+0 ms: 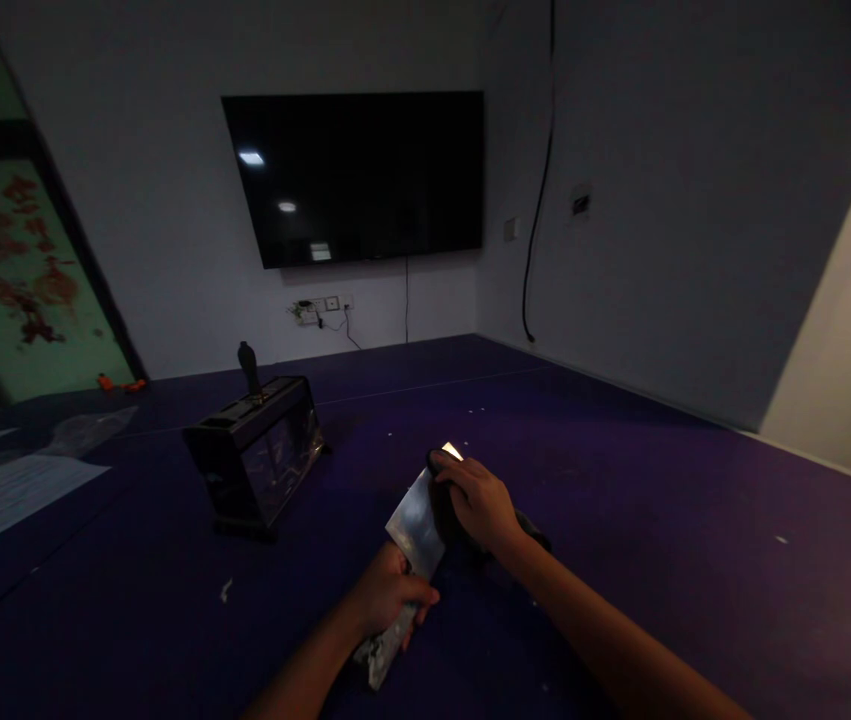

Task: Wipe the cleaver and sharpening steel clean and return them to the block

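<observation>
My left hand (389, 598) is wrapped round the pale, worn handle of a cleaver (417, 522). Its broad, shiny blade slants up and to the right, with a bright glint near the far end. My right hand (479, 500) is closed on a black object (534, 530) that lies against the right side of the blade. Most of that object is hidden under the hand and in shadow, so its kind does not show. The fingertips rest near the blade's upper end.
A black box (256, 450) with clear side panels stands at the left, a dark-handled tool (248, 368) upright on it. Printed paper (20, 495) and clear plastic (87, 428) lie farther left. Small white scraps dot the purple tabletop (657, 560). A television (365, 175) hangs on the wall.
</observation>
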`<state>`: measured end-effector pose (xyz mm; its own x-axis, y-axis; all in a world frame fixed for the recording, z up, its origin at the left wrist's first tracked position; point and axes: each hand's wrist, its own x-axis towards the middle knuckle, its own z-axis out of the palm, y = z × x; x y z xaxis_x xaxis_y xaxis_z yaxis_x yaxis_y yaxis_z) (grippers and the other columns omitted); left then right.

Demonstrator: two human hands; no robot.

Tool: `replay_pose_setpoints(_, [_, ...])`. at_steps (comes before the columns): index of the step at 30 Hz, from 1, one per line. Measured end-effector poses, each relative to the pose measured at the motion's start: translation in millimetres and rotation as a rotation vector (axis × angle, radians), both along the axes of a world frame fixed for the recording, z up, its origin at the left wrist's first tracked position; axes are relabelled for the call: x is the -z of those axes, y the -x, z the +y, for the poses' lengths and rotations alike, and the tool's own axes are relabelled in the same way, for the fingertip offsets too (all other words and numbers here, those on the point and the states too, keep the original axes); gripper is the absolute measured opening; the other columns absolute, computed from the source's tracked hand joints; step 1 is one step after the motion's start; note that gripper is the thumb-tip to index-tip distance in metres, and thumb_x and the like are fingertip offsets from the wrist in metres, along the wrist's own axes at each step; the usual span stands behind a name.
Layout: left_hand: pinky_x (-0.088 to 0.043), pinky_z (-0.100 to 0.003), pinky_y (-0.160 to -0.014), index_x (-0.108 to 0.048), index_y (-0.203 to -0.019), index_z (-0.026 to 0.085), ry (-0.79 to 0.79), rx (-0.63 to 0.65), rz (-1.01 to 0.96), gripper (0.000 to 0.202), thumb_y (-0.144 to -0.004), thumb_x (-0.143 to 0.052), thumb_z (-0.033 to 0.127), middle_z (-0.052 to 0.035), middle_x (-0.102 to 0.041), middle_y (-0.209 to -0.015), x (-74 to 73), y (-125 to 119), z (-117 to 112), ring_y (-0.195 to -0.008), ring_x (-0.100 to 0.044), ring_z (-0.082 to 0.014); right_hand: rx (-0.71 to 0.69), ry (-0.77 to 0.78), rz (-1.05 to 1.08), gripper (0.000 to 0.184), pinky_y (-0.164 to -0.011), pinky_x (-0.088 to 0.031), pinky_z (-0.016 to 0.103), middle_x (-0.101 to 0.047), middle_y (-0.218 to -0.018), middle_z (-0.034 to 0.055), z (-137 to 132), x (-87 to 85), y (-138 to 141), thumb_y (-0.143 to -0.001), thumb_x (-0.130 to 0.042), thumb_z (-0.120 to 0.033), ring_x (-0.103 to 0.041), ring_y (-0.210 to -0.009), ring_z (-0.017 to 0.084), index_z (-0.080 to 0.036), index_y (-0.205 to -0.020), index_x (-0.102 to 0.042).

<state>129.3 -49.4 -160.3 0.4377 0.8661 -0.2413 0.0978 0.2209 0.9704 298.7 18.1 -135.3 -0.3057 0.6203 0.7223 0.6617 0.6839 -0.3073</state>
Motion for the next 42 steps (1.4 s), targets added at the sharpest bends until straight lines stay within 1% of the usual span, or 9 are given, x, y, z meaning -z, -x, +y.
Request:
replay_pose_setpoints(7, [-0.032, -0.019, -0.025, -0.05, -0.098, 0.012, 0.012, 0.013, -0.003, 0.044, -0.055, -0.059, 0.016, 0.0066, -0.049, -0.039, -3.9, 0, -1, -0.023, -0.039, -0.01, 0.065, 0.013, 0.016, 0.03, -0.079, -0.045, 0.032, -0.059, -0.109, 0.0015, 4, -0.2, -5, -0.071, -0.041, -0.004, -0.056, -0.089, 0.017, -0.023, -0.087, -0.059])
replay_pose_setpoints(11, [-0.033, -0.02, -0.025, -0.043, -0.11, 0.013, 0.007, 0.009, -0.019, 0.059, -0.054, -0.061, 0.017, 0.0069, -0.05, -0.039, -1.1, 1, 1, -0.023, -0.038, -0.0105, 0.081, 0.017, 0.012, 0.032, -0.08, -0.044, 0.032, -0.058, -0.111, 0.0006, 8, -0.1, -8, -0.072, -0.039, -0.004, -0.055, -0.09, 0.017, -0.023, -0.089, -0.058])
replay_pose_setpoints(17, [-0.032, -0.019, -0.026, -0.043, -0.113, 0.012, 0.017, -0.004, -0.015, 0.061, -0.055, -0.063, 0.019, 0.0074, -0.049, -0.039, 0.8, 1, 0, -0.023, -0.037, -0.0089, 0.116, 0.016, 0.025, 0.033, -0.079, -0.044, 0.031, -0.056, -0.115, -0.0002, 10, 2.1, -9, -0.072, -0.039, -0.004, -0.055, -0.09, 0.017, -0.023, -0.091, -0.057])
replay_pose_setpoints(21, [-0.031, -0.018, -0.028, -0.042, -0.115, 0.013, 0.011, 0.004, 0.007, 0.062, -0.056, -0.061, 0.018, 0.0079, -0.049, -0.04, -0.3, 1, 0, -0.024, -0.038, -0.0087, 0.141, 0.057, 0.034, 0.032, -0.082, -0.043, 0.03, -0.055, -0.117, 0.0, 11, 1.7, -9, -0.073, -0.039, -0.005, -0.054, -0.093, 0.016, -0.022, -0.093, -0.057])
replay_pose_setpoints(25, [-0.028, -0.018, -0.028, -0.04, -0.115, 0.013, 0.006, -0.005, 0.023, 0.062, -0.056, -0.059, 0.017, 0.0087, -0.049, -0.039, 1.2, 2, 1, -0.024, -0.037, -0.0089, 0.132, 0.062, 0.036, 0.032, -0.084, -0.042, 0.029, -0.054, -0.119, 0.0007, 8, -0.3, -8, -0.074, -0.038, -0.005, -0.054, -0.094, 0.016, -0.021, -0.092, -0.058])
replay_pose_setpoints(29, [-0.028, -0.017, -0.028, -0.038, -0.114, 0.014, 0.002, -0.005, 0.011, 0.061, -0.057, -0.056, 0.015, 0.0097, -0.048, -0.04, 2.6, 2, 1, -0.023, -0.036, -0.008, 0.119, 0.063, 0.024, 0.031, -0.082, -0.043, 0.029, -0.057, -0.113, 0.003, 3, -0.8, -4, -0.074, -0.039, -0.007, -0.055, -0.092, 0.016, -0.021, -0.093, -0.059])
replay_pose_setpoints(38, [-0.029, -0.018, -0.027, -0.041, -0.11, 0.013, -0.003, -0.027, -0.038, 0.056, -0.056, -0.056, 0.015, 0.0087, -0.049, -0.039, 0.5, 0, -1, -0.023, -0.037, -0.0086, 0.011, 0.037, -0.012, 0.032, -0.087, -0.041, 0.028, -0.055, -0.117, 0.0049, -7, -1.2, 5, -0.071, -0.039, -0.005, -0.052, -0.102, 0.017, -0.02, -0.089, -0.062])
replay_pose_setpoints(42, [-0.03, -0.017, -0.027, -0.039, -0.112, 0.014, -0.001, -0.054, -0.042, 0.058, -0.055, -0.054, 0.014, 0.0086, -0.049, -0.038, 0.2, 0, -1, -0.022, -0.037, -0.0087, -0.026, 0.049, -0.036, 0.034, -0.082, -0.043, 0.028, -0.056, -0.114, 0.0043, -10, 0.3, 8, -0.071, -0.04, -0.004, -0.055, -0.095, 0.016, -0.021, -0.091, -0.061])
